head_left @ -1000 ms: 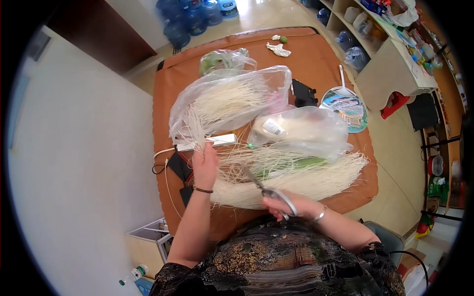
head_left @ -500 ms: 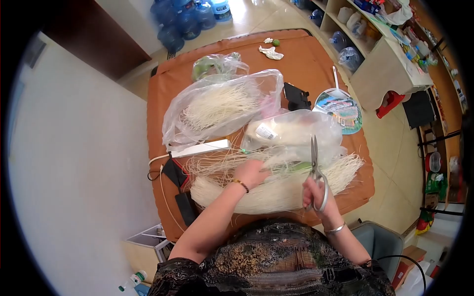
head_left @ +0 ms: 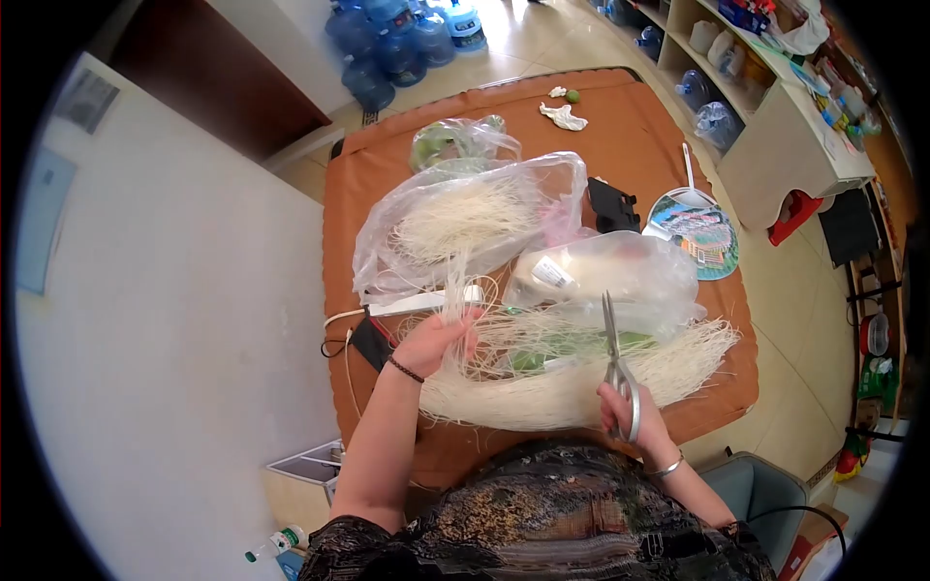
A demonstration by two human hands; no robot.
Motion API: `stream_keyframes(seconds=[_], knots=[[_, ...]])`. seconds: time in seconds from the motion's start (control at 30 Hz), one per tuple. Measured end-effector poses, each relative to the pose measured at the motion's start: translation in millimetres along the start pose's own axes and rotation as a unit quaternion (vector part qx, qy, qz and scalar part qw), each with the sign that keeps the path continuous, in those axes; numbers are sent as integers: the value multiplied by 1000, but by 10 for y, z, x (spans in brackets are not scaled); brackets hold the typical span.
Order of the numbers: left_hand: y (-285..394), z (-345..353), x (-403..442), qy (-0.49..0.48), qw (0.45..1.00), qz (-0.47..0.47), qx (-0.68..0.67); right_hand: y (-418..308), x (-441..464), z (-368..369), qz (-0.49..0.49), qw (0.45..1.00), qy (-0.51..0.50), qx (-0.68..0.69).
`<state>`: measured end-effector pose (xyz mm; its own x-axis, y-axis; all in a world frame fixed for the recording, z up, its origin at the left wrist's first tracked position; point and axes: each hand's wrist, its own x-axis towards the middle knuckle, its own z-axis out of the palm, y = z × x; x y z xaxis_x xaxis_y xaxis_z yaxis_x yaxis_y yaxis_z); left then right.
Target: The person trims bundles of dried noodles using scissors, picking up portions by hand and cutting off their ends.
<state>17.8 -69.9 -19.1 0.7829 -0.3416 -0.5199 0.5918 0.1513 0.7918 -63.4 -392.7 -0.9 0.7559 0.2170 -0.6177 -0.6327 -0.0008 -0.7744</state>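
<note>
Left hand (head_left: 436, 343) had moved leftward since earlier frame, away from middle of long bundle (head_left: 542, 399), I saw from my remote seat. It gripped tuft of pale strands (head_left: 453, 295), raised near power strip (head_left: 412, 304) just beyond that hand. Right hand (head_left: 635, 416) gripped scissors (head_left: 614, 366), blades pointing away from it, well apart from tuft. Bundle lay on counter (head_left: 630, 145), stretching from beside left hand to past right hand. Opened plastic bag (head_left: 380, 242) lay beyond left hand; labelled bag (head_left: 620, 266) lay beyond right hand.
</note>
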Motion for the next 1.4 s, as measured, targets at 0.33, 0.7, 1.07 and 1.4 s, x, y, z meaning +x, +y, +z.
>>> stream_keyframes(seconds=[0.33,0.7,1.07,1.4], knots=[[787,390,-14,87,966,-32,242,124,58,43,50,998,-17,-15],[1087,-314,1435,260,619,189,717,51,76,58,53,998,-9,-27],[682,-632,1358,176,672,133,707,112,107,68,43,998,-9,-38],[-66,-170,402,95,586,270,758,-38,3,75,17,988,-102,-113]])
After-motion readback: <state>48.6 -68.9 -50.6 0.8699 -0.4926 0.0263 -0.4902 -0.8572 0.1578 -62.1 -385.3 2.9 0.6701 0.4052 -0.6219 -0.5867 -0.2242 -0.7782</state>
